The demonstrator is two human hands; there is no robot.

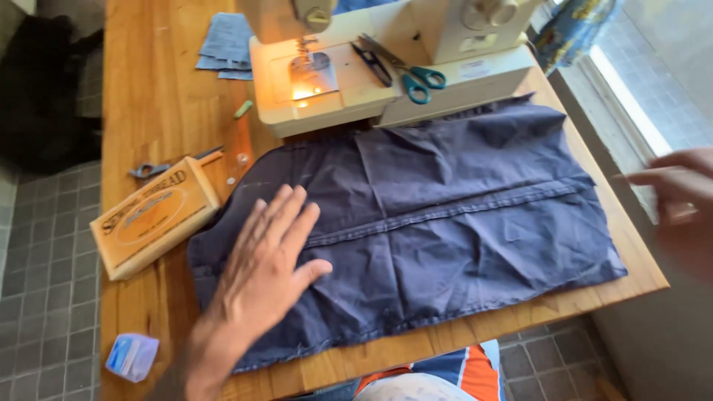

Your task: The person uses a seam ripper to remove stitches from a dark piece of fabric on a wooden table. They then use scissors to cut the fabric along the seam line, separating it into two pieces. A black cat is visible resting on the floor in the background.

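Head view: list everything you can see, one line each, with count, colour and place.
Fabric: one, dark navy, spread flat across the table in front of the sewing machine.
Sewing machine: one, cream, far edge of the table, its lamp lit.
Scissors: one pair, teal handles, on the machine bed.
Thread snips: one, black, on the machine bed beside the scissors.
Wooden box: one, light wood, left of the fabric.
Small clip tool: one, grey, behind the box.
Fabric scraps: a few, blue-grey, far left of the machine.
Chalk piece: one, pale green, left of the machine.
Small packet: one, blue-white, near left corner.
Table: one, wooden.
Left hand: flat, fingers spread, on the fabric.
Right hand: blurred, off the table's right edge, holding nothing visible.
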